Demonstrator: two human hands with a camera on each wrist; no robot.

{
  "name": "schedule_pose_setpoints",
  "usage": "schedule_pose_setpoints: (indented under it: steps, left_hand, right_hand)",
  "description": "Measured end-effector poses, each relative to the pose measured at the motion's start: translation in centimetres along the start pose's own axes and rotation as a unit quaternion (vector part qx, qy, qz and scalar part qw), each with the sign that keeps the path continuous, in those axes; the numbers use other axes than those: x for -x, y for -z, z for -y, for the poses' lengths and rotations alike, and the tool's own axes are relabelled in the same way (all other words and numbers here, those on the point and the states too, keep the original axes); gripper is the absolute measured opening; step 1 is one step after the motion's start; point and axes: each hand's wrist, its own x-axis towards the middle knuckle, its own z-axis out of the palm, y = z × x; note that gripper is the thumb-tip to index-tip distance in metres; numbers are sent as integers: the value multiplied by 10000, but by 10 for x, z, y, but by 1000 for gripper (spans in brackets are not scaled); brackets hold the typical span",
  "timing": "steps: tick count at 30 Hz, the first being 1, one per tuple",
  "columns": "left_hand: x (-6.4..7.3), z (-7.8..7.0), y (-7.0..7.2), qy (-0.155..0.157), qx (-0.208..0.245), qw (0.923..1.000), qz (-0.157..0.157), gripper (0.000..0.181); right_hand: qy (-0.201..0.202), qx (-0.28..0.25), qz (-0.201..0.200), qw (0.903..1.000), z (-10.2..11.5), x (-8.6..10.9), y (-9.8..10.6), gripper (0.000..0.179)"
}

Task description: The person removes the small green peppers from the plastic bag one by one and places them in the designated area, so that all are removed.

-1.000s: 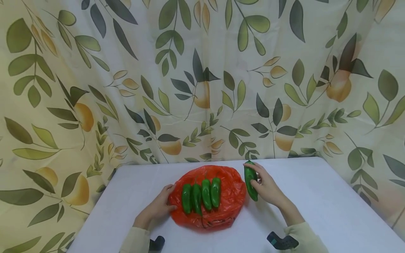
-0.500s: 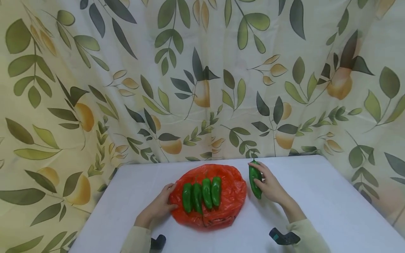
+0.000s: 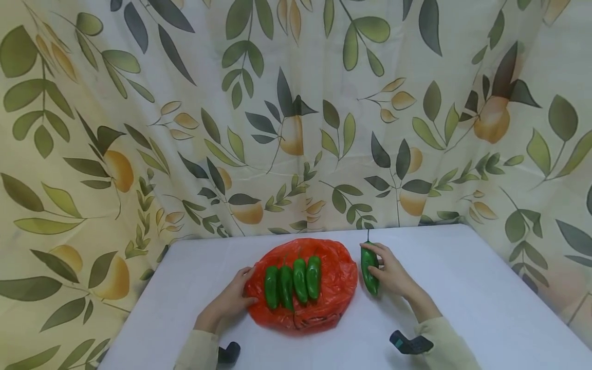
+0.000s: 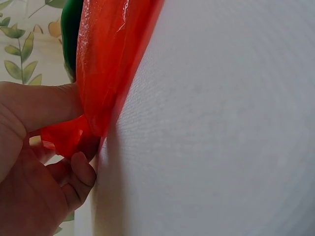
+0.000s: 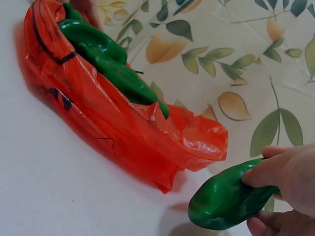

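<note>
A flattened red plastic bag lies on the table with several green peppers side by side on top. At the bag's left edge my left hand pinches the plastic between thumb and fingers; the left wrist view shows the thumb over the red film. My right hand grips another green pepper just right of the bag, its thin stem pointing away from me. In the right wrist view this pepper is apart from the bag. Whether it touches the table cannot be told.
A white-covered table spreads around the bag. Behind it hangs a leaf-and-fruit patterned curtain, meeting the table's far edge. Black wrist devices sit below both hands.
The right hand with its pepper has shifted slightly right from the bag, then a little nearer to me, and the stem now shows. The left hand keeps its hold on the bag.
</note>
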Motion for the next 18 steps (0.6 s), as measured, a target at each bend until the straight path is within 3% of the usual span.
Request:
schedule_pose_setpoints:
  steps: [9, 18]
  left_hand:
    - [0, 3, 0, 76, 54, 10000, -8, 83]
    - [-2, 5, 0, -142, 18, 9999, 10, 81]
  right_hand:
    - [-229, 61, 185, 9995, -8, -3, -5, 59]
    - [-196, 67, 324, 9993, -15, -5, -10, 59]
